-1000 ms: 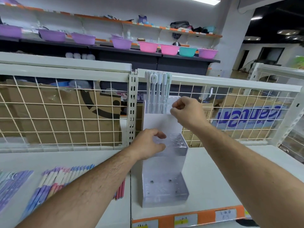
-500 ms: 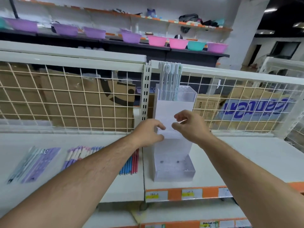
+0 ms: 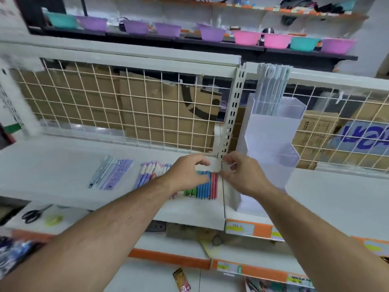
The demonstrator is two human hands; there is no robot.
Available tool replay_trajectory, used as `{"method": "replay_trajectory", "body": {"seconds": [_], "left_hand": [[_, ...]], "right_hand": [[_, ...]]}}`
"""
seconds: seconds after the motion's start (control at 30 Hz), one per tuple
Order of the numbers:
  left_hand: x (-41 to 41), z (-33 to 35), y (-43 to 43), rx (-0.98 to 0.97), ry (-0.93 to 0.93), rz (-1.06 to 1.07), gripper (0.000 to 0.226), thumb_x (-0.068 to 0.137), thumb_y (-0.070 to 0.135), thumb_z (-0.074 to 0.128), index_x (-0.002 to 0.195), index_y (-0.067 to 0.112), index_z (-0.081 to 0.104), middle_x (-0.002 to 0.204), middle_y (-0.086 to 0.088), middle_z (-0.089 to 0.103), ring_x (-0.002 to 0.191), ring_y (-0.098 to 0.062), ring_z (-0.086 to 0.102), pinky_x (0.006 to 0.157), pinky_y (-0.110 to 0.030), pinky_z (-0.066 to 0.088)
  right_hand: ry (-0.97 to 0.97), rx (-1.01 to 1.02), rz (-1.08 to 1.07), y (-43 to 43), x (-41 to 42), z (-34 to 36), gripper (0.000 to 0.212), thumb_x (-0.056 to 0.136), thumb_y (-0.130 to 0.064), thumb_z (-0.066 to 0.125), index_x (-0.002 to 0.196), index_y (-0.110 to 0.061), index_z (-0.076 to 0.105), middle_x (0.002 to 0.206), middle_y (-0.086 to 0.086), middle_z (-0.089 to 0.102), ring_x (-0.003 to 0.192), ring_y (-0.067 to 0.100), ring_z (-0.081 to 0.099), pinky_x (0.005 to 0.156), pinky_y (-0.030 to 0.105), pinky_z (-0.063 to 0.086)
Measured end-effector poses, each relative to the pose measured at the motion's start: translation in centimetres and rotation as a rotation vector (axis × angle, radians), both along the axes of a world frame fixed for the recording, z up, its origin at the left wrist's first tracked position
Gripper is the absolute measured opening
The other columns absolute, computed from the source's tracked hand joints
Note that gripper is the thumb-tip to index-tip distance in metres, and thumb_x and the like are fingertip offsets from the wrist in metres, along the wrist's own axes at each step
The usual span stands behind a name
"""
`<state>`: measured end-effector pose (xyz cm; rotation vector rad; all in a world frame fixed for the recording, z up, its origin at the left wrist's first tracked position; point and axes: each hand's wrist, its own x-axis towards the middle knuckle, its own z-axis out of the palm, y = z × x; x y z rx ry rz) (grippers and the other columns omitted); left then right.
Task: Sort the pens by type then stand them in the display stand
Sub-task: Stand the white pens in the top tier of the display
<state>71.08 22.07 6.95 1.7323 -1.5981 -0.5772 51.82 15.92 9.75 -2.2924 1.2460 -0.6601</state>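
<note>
A clear tiered display stand (image 3: 273, 152) sits on the white shelf (image 3: 63, 165) at the right. Several white pens (image 3: 271, 89) stand in its top tier. Left of it, loose blue, red and green pens (image 3: 205, 187) lie side by side, then purple and pink pens (image 3: 147, 172) and a purple pen packet (image 3: 111, 171). My left hand (image 3: 186, 172) and my right hand (image 3: 245, 175) meet just above the blue and red pens. Both pinch a small white sheet (image 3: 211, 167) that hides the pens' far ends.
A wire mesh back (image 3: 126, 114) and a slotted upright post (image 3: 231, 114) close the shelf behind. Scissors (image 3: 31, 214) and a yellow-green tape roll (image 3: 53, 220) lie on a lower ledge at the left. Orange price strips (image 3: 259, 229) edge the shelves. Coloured bowls line the far shelving.
Both hands came down and to the left from the stand's front to just above the loose pens. The view swung left and down, so more of the shelf shows.
</note>
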Motion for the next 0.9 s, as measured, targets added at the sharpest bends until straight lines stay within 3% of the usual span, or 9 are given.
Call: {"method": "replay_trajectory", "body": {"seconds": [0.17,0.23,0.33,0.43,0.57,0.67,0.77,0.9], "left_hand": [[6.6,-1.1,2.8,0.017,0.032,0.043,0.038,0.074,0.023,0.076,0.108,0.037,0.067,0.111,0.02,0.064,0.105,0.0,0.058,0.084,-0.016,0.045],[9.8,-1.7,3.9,0.041,0.034,0.05,0.036,0.075,0.021,0.075,0.106,0.037,0.067,0.104,0.024,0.062,0.098,0.001,0.06,0.074,-0.009,0.045],[15.1,-2.8,5.3,0.061,-0.021,0.044,0.038,0.081,0.022,0.075,0.117,0.027,0.067,0.113,0.018,0.061,0.105,0.0,0.056,0.072,0.002,0.036],[20.3,-3.7,6.5,0.082,-0.04,0.059,0.043,0.08,0.024,0.078,0.121,0.025,0.067,0.118,0.016,0.061,0.11,0.0,0.054,0.083,-0.008,0.039],[26.2,-5.3,8.1,0.129,-0.061,0.099,0.042,0.08,0.02,0.076,0.121,0.023,0.067,0.117,0.015,0.059,0.106,-0.005,0.057,0.075,-0.012,0.049],[29.3,-6.4,8.8,0.121,-0.094,0.153,0.032,0.08,0.015,0.076,0.111,0.018,0.069,0.11,0.006,0.066,0.106,-0.013,0.062,0.09,-0.024,0.049],[31.1,-7.2,8.9,0.133,-0.095,0.262,0.022,0.083,0.02,0.073,0.104,0.02,0.065,0.105,0.001,0.065,0.095,-0.015,0.062,0.082,-0.027,0.052],[32.0,-8.3,8.4,0.259,-0.096,0.354,0.026,0.087,0.031,0.066,0.106,0.016,0.058,0.101,-0.001,0.063,0.089,-0.023,0.064,0.077,-0.035,0.055]], "right_hand": [[0.015,-0.003,0.055,1.7,6.8,-1.5,0.044,0.088,-0.031,0.074,0.129,-0.022,0.06,0.121,-0.006,0.063,0.095,0.008,0.059,0.081,0.027,0.049],[0.027,0.005,0.059,2.5,10.2,-2.2,0.045,0.087,-0.031,0.074,0.129,-0.022,0.06,0.121,-0.006,0.064,0.096,0.009,0.06,0.082,0.027,0.049],[0.041,0.03,0.064,3.9,15.7,-3.5,0.044,0.086,-0.03,0.073,0.128,-0.021,0.061,0.122,-0.004,0.065,0.096,0.011,0.059,0.082,0.026,0.047],[0.049,0.017,0.072,5.5,20.7,-5.1,0.04,0.084,-0.03,0.074,0.122,-0.021,0.064,0.117,-0.005,0.067,0.088,0.01,0.059,0.075,0.023,0.043],[0.029,0.046,0.062,7.1,26.3,-7.1,0.04,0.084,-0.026,0.073,0.123,-0.017,0.065,0.119,-0.001,0.066,0.087,0.01,0.055,0.075,0.022,0.039],[0.029,0.07,0.054,8.4,29.0,-8.3,0.041,0.087,-0.027,0.07,0.125,-0.016,0.063,0.12,0.001,0.066,0.093,0.012,0.057,0.082,0.025,0.045],[0.064,0.08,0.057,9.1,30.8,-9.0,0.035,0.09,-0.027,0.066,0.124,-0.018,0.063,0.122,0.001,0.064,0.101,0.018,0.062,0.086,0.031,0.05],[0.079,0.078,0.041,9.1,32.2,-9.4,0.03,0.092,-0.024,0.063,0.121,-0.018,0.064,0.119,0.001,0.063,0.094,0.018,0.062,0.073,0.034,0.055]]}}
